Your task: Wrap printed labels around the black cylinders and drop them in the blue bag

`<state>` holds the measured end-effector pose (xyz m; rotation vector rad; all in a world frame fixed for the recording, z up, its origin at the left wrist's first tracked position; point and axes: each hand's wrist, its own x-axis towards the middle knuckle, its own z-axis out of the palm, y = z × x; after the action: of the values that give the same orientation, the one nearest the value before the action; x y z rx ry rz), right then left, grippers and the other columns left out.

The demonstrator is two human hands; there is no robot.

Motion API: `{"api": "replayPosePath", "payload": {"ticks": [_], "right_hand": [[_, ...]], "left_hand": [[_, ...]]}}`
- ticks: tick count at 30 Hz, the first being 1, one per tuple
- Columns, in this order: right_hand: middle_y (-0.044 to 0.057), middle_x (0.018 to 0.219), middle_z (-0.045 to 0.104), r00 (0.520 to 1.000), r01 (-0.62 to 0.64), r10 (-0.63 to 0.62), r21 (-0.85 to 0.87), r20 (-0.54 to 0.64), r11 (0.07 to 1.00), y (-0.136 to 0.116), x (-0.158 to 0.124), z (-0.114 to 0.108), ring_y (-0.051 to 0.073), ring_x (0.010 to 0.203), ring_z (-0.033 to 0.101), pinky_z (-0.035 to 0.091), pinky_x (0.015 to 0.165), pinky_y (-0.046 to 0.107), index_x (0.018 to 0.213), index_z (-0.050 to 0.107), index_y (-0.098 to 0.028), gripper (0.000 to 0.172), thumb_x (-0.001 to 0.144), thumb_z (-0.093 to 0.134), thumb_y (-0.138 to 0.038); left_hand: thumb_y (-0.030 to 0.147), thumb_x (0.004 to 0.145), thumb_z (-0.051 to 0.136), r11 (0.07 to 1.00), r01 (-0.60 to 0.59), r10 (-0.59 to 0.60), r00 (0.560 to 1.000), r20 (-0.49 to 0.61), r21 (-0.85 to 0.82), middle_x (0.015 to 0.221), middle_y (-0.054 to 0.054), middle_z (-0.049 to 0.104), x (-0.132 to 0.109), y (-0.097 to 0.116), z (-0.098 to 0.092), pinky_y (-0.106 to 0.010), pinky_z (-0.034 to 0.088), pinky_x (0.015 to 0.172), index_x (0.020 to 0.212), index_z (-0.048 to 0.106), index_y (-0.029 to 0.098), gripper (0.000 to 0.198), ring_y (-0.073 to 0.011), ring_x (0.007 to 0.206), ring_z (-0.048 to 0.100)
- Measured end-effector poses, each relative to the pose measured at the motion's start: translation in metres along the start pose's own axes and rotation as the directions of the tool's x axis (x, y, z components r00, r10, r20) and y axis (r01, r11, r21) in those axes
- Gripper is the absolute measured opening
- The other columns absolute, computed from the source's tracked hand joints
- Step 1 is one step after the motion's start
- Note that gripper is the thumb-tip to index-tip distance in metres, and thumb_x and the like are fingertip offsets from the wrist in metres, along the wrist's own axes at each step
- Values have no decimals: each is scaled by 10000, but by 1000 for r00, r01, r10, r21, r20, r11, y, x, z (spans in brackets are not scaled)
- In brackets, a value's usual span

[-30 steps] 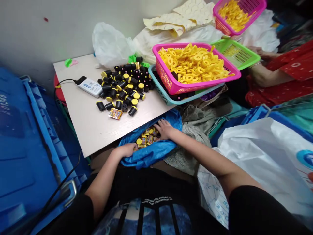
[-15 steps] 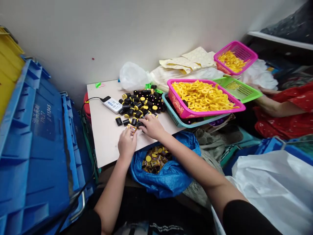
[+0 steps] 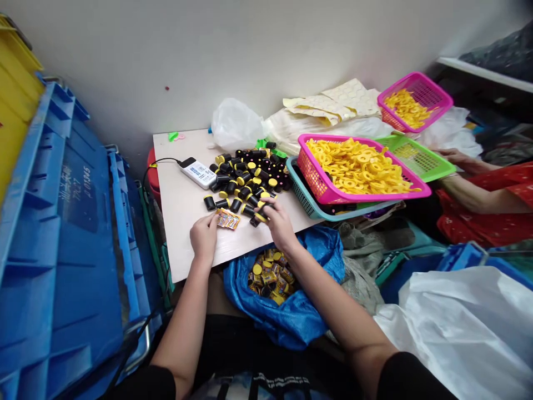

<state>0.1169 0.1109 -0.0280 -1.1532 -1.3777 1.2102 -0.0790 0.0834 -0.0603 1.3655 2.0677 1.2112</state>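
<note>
My left hand (image 3: 204,234) pinches the left edge of a small stack of printed orange-and-yellow labels (image 3: 228,219) just above the table's front part. Between the fingers of my right hand (image 3: 280,223) is a small black cylinder with a yellow cap (image 3: 261,214), held tilted. Beyond both hands spreads a heap of similar black cylinders (image 3: 245,176), many with yellow caps. Below the table edge, a blue woven sack (image 3: 244,297) holds many yellow-capped cylinders (image 3: 272,275) with printed labels around them.
A white device with a black cable (image 3: 197,173) lies left of the heap on the table (image 3: 179,244). To the right, a pink basket of yellow rings (image 3: 310,169) rests on a teal basket (image 3: 306,205). Another person's hand (image 3: 453,158) touches a green basket (image 3: 437,166). Blue crates (image 3: 79,250) stand at left.
My right hand has moved right and now lifts a black cylinder from the heap's near edge. My left hand has shifted slightly left, with the labels showing more fully. The view has shifted a little.
</note>
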Motion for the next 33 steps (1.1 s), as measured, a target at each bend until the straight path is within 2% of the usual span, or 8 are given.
{"api": "replayPosePath", "payload": {"ticks": [3,7,11,14,17,20,23,33], "right_hand": [[0,859,622,950,-311,291,461,116,831,-6,-20,-14,155,754,639,506,578,258,1019,488,-260,285,830,551,-464],[-30,795,600,917,-379,369,613,150,693,-14,-44,-30,68,584,553,408,450,157,884,533,-221,310,696,741,-354],[-16,816,606,940,-317,331,562,80,764,-20,-58,-36,78,586,525,436,498,192,1012,581,-233,383,680,740,-338],[-9,826,608,958,-276,276,480,72,833,-28,-65,-40,102,627,543,454,558,225,1075,574,-241,445,668,735,-315],[-2,776,597,983,-180,179,419,42,890,-39,-70,-48,117,608,519,430,548,243,914,602,-217,249,726,636,-377],[6,656,567,993,-120,115,170,38,978,-48,-73,-54,145,626,513,429,596,270,752,610,-195,313,804,506,-485],[-9,676,606,979,-154,164,-91,118,984,-48,-73,-53,152,676,541,432,678,278,861,660,-197,321,723,651,-486],[-14,629,553,971,-189,170,103,168,977,-36,-81,-54,115,603,481,392,578,237,660,572,-175,322,753,615,-481]], "left_hand": [[302,817,571,987,-41,23,993,-116,-156,953,-84,706,-6,0,-3,-304,486,860,992,730,149,282,-197,908,649],[315,769,639,938,55,-83,994,-67,-342,794,-31,706,-14,10,-7,-272,516,732,1223,600,142,488,-155,735,659],[299,757,645,949,58,-73,997,-36,-309,791,-23,723,-21,26,-7,-265,515,759,1079,654,171,347,-150,762,676],[321,723,678,894,104,-56,991,121,-435,791,-48,730,-34,44,-5,-268,526,675,893,686,153,239,-154,692,670],[350,700,710,870,104,19,970,243,-483,771,-48,730,-55,63,-4,-273,527,652,799,702,158,216,-158,676,663],[341,723,703,918,-27,121,969,216,-395,768,-28,725,-72,78,-6,-275,524,694,783,716,181,171,-156,702,658],[336,745,691,920,-100,200,951,237,-379,768,-21,715,-80,87,-7,-271,522,698,788,712,187,157,-147,694,646],[350,623,783,768,240,72,889,453,-593,695,-23,692,-81,87,2,-245,517,564,759,674,165,254,-130,593,627]]}}
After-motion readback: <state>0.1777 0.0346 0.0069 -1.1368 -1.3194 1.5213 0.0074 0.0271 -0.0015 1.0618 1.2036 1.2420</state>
